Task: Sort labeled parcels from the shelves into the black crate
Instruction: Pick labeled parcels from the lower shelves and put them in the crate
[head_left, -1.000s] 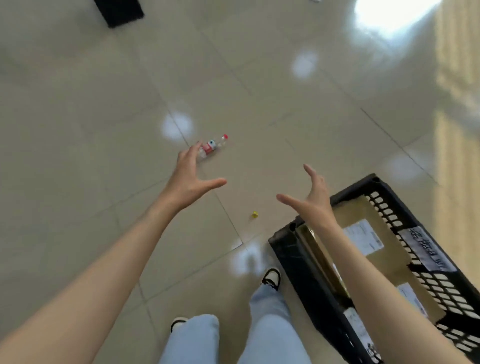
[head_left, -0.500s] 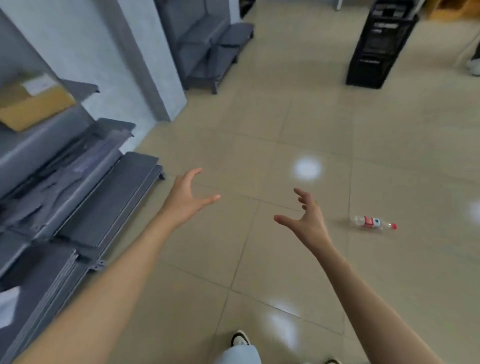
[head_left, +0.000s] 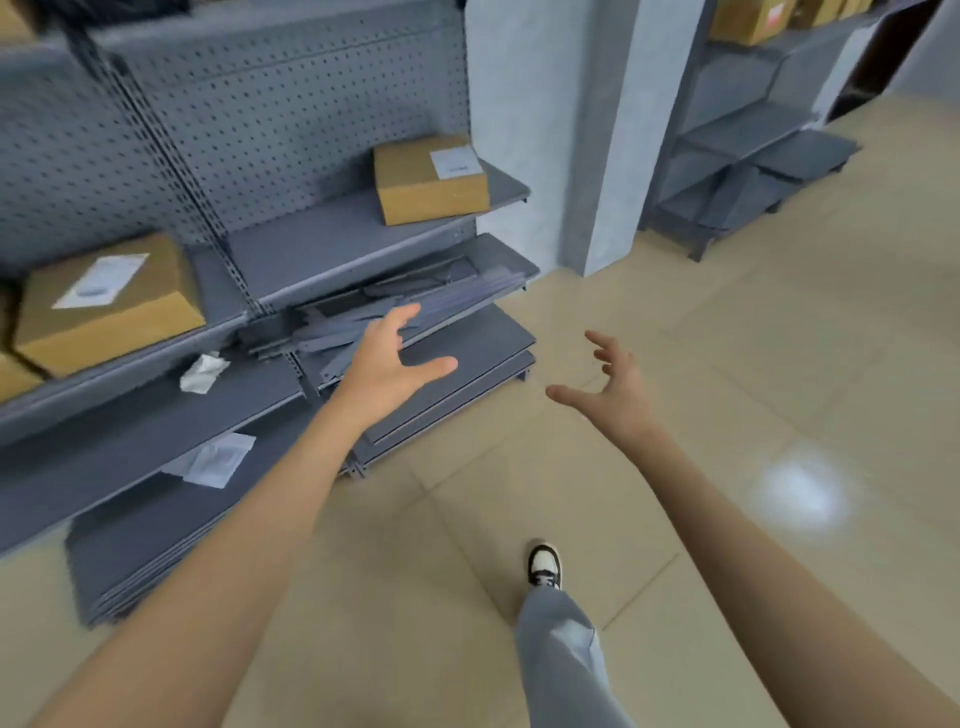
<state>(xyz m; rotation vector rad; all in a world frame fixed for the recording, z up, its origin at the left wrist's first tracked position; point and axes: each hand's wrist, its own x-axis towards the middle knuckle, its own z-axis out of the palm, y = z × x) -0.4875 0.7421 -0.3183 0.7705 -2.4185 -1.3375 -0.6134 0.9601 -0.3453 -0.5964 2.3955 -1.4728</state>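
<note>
I face the grey shelves (head_left: 332, 244) that fill the view from 9 to 12 o'clock, and I judge this to be the fetch step: I have nothing in hand and am going for the next parcel. The crate is not in view, so I cannot say where it stands from here. A second shelf unit (head_left: 748, 135) sits at 1 o'clock past the pillar (head_left: 550, 130), with more boxes (head_left: 748, 18) on its top level. The left box (head_left: 104, 301) lies at 9 o'clock on the middle shelf, white label up; the right box (head_left: 428, 179) lies at 11 o'clock at the end of its shelf, label up too, and is the nearer to my reach line. A heap of loose grey strips (head_left: 395, 306) lies on the shelf just below it. My left hand (head_left: 387, 366) hovers in front of those strips, fingers spread and thumb out, holding nothing. My right hand (head_left: 615, 392) hangs over bare floor at centre, fingers loosely spread and a little curled, also empty. The next move, as I see it, calls for stepping closer, raising both hands toward 11 o'clock, and setting one on each side of the right box before lifting it clear. A crumpled paper (head_left: 202, 371) and a flat packet (head_left: 210, 460) lie on the lower shelves at 8 o'clock.
</note>
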